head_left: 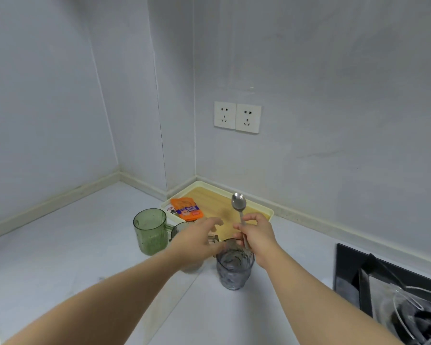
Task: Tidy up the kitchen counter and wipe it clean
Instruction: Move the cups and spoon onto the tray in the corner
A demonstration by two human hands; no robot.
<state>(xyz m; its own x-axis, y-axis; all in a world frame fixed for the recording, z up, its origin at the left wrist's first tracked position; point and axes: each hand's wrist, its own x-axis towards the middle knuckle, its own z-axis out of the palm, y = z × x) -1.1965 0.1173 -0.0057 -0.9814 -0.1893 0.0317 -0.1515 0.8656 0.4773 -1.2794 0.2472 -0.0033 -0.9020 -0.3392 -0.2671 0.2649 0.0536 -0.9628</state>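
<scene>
My right hand (255, 235) grips the handle of a metal spoon (239, 201), bowl end up, just above a clear bluish-grey cup (234, 266) on the white counter (60, 245). My left hand (197, 239) hovers with its fingers spread over a third clear cup (182, 226), mostly hidden under it. A green handled mug (151, 231) stands to the left. Behind them, a cream tray (264, 209) with a wooden floor sits in the wall corner and holds an orange snack packet (186, 208) and a white packet (171, 209).
A black gas stove (388, 287) with a metal pan support fills the lower right. Two white wall sockets (237, 117) sit above the tray. Walls close the counter at the back and left.
</scene>
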